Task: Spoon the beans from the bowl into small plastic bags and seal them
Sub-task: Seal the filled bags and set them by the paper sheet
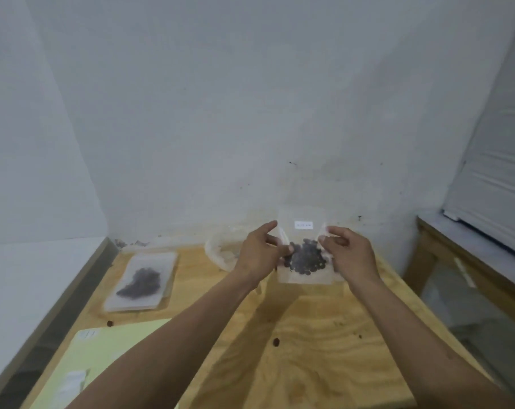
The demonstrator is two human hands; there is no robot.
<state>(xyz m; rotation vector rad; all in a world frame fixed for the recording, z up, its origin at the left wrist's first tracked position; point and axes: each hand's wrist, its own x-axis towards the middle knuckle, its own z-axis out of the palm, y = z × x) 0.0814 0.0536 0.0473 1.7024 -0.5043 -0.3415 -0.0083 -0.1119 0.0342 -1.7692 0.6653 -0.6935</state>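
Clear bag (303, 273) of beans (306, 258) pinched at both side edges by left hand (257, 255) and right hand (349, 255) fingers

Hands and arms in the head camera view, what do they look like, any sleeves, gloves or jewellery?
Both arms are bare up to the bottom edge of the picture: no sleeves show. The left hand and the right hand wear no gloves, and I see no rings, watch or bracelets. The picture is slightly blurred, so small markings can't be told.

Bowl (218, 252) half hidden behind left hand (257, 255)
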